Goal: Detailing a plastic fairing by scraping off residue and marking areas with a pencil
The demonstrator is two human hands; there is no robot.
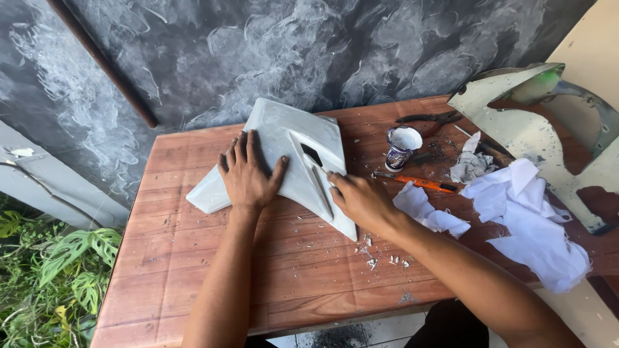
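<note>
The white angular panel lay flat on the table. The left hand pressed on it, fingers spread open, gripping nothing. The right hand rested at the panel's right edge, fingers curled; whether they held anything could not be told. Judgement: firm downward pressure and short, controlled strokes along that edge would serve best.

Soft, even daylight fills the scene, brightest right of the tabletop, where the white cloth nearly washes out. The white plastic panel on the tabletop carries a mild sheen, no hard glare. Shadows are faint and short under the forearms. Focus is sharp at the centre; the leaves left of the tabletop look slightly soft, with wide-angle stretching near the edges
</note>
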